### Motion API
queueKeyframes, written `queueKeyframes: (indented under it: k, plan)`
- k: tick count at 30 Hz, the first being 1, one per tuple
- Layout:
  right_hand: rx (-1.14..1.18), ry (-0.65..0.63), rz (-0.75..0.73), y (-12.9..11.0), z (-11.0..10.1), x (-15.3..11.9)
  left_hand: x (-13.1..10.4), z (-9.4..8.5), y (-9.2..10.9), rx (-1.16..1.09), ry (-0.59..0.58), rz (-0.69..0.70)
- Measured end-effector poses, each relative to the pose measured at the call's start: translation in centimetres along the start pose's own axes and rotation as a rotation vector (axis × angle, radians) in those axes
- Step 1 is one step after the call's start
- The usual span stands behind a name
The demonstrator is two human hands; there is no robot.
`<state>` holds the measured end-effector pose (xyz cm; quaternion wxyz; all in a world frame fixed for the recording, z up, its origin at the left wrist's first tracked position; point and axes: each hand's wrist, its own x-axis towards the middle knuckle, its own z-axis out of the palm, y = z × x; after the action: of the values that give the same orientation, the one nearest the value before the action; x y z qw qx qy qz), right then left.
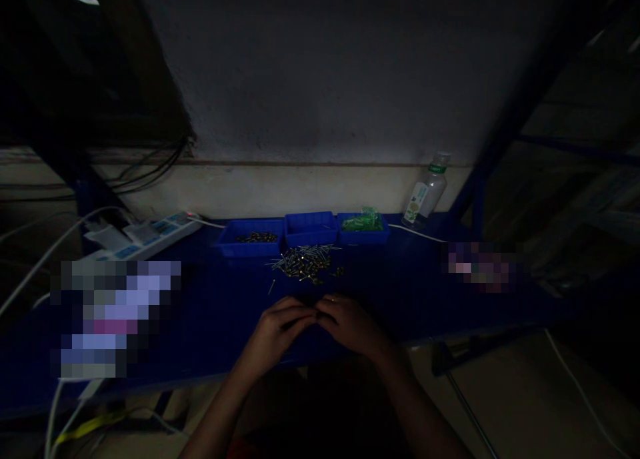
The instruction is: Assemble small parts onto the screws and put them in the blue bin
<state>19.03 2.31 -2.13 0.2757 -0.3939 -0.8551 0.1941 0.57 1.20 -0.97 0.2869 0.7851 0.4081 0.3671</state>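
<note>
My left hand (284, 323) and my right hand (351, 323) meet at the fingertips over the near part of the blue table. Both are closed in a pinch, thumbs and fingers pressed together. Whatever is between the fingertips is too small and dark to make out. Just beyond them lies a loose pile of screws or nails (305, 263), thin silvery shanks mixed with brassy pieces. One single long piece (271, 287) lies apart, to the left of the pile.
Behind the pile stand a blue bin (251, 249) with small brassy parts, a blue bin (311, 232) holding little, and a blue bin (364, 236) with green plastic. A clear bottle (425, 195) leans at the back right; a power strip (145, 239) lies left, near blurred items.
</note>
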Motion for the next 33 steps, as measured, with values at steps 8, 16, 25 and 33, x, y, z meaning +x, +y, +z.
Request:
queueKeyframes:
  k: [8, 16, 25, 33]
  plan:
    - [0.244, 0.255, 0.082, 0.0, -0.4, -0.2, 0.4, -0.2, 0.2, 0.14, -0.019, -0.116]
    - [0.253, 0.255, 0.112, 0.2, -0.3, -0.2, 0.5, -0.1, 0.2, 0.168, -0.027, -0.125]
    - [0.174, 0.186, 0.168, 0.2, 0.1, -0.1, 0.1, -0.2, 0.2, 0.152, 0.072, -0.146]
    - [0.052, 0.253, 0.238, 1.7, -1.6, 3.6, 0.3, -0.1, 0.0, 0.173, 0.118, -0.242]
